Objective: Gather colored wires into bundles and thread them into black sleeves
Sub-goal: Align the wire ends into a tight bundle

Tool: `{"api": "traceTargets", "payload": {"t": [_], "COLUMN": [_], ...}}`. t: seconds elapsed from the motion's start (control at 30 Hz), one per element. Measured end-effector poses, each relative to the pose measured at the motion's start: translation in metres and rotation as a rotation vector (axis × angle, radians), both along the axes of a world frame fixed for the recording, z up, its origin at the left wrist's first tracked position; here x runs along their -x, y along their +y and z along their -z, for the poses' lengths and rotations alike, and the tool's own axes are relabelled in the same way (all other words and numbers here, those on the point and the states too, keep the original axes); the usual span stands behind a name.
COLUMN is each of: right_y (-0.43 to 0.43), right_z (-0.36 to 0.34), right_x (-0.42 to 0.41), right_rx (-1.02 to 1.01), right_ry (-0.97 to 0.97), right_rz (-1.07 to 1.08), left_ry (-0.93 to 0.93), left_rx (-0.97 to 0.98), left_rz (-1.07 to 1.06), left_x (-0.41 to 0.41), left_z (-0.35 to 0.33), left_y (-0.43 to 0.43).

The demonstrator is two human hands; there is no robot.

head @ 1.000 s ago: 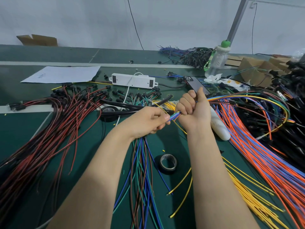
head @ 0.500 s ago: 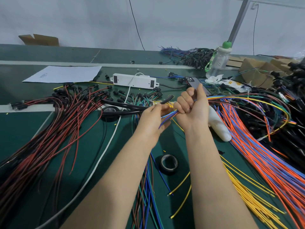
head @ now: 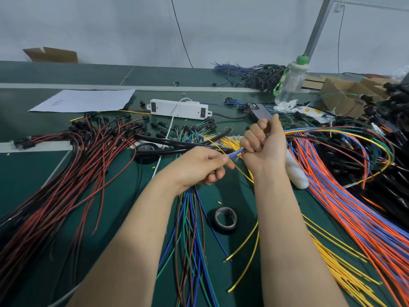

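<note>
Head view: two bare forearms are reaching out over a green counter (head: 115, 196) strewn with wires.
Right hand (head: 264, 149): its fingers (head: 252, 140) are clenching round the bundle (head: 309, 130), with the thumb pointing up.
Bundle: blue, yellow, green and orange wires are arching in from the right above the counter. They are passing through the right fist and sticking out a short way on its left side.
Left hand (head: 197, 168): thumb and forefinger are pinching the bundle's free ends, and the other fingers are curling under.
Sleeves (head: 177, 144): black tubes are lying on the counter just behind the left hand, apart from both hands.
Change: half a second ago the left hand was standing more upright, fingertips raised at the wire ends. Now it is lying flatter, knuckles up, slightly lower and further left, much as a second ago. The right hand is keeping its place and its grip.
Loose wires: red-black wires (head: 66, 185) are spreading at the left. Blue-green-brown wires (head: 190, 235) are running under the left forearm. Yellow wires (head: 336, 269) and orange-blue wires (head: 358, 218) are fanning out at the right.
Other things: a tape roll (head: 215, 224) is lying between the forearms. A white strip (head: 179, 108), paper (head: 84, 100), a phone (head: 261, 113) and a bottle (head: 292, 82) are sitting further back.
</note>
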State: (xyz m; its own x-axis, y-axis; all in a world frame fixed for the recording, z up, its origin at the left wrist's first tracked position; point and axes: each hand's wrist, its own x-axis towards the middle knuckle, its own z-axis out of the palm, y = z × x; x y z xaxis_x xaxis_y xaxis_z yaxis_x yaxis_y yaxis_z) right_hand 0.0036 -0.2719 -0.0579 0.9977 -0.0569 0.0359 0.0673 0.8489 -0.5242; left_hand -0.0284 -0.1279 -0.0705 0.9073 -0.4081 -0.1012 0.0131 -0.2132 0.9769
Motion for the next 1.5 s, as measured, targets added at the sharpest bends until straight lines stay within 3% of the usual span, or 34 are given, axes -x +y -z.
{"api": "traceTargets", "payload": {"t": [0.13,0.27,0.37,0.5,0.6,0.9,1.13,1.5], "right_y": [-0.001,-0.004,0.001,0.004,0.001,0.003,0.005,0.0], "right_z": [0.001,0.0,-0.001,-0.001,-0.001,-0.001,-0.001,0.002], "right_x": [0.0,0.0,0.0,0.0,0.001,0.001,0.001,0.0], "right_rx": [-0.067,-0.102,-0.03,-0.057,-0.084,-0.057,-0.064,-0.133], "right_ry": [-0.003,-0.026,-0.015,-0.002,0.004,-0.023,-0.025,-0.022], "right_rz": [-0.041,-0.101,-0.11,-0.071,-0.06,-0.14,-0.101,-0.082], "left_ry": [-0.032,0.083,0.115,0.002,-0.059,-0.028,0.053,0.104], "left_rx": [-0.01,0.049,0.014,-0.094,-0.051,-0.122,0.014,0.113], "left_rz": [0.005,0.111,0.013,-0.03,-0.008,-0.096,-0.21,-0.027], "left_x": [-0.001,0.002,0.0,0.001,0.001,-0.001,-0.001,-0.002], "left_z": [-0.001,-0.005,-0.006,-0.005,-0.002,-0.003,-0.002,-0.001], "left_y": [0.002,0.01,0.007,-0.007,-0.01,-0.006,-0.016,0.011]}}
